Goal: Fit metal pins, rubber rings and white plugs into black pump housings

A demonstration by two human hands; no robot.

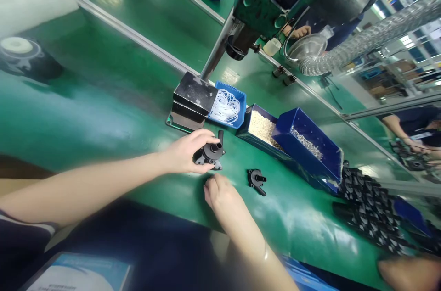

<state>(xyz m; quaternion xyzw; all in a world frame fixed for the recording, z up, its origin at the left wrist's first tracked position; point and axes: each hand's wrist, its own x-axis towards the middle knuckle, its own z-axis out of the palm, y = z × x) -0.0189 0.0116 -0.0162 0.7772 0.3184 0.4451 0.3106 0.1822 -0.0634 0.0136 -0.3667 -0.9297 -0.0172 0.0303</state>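
My left hand (193, 151) grips a black plastic pump-like part (212, 151) with an upright spout, its thumb and fingers around the sides. Just below and to the right, my right hand (218, 190) has its fingers closed near the tabletop; whatever they hold is too dark and small to name. A second black cover (257, 178) with two short tubes lies flat on the green table (220, 210), to the right of both hands. Behind my left hand stands a black metal block (195, 93) on a base plate.
Behind are a blue bin (243, 98) of white rings, a bin (246, 128) of cream pieces and a blue bin (310, 139) of screws. Many black parts (368, 204) stand at right. A green machine (255, 11) overhangs the table. Other people's hands (418, 146) show beyond.
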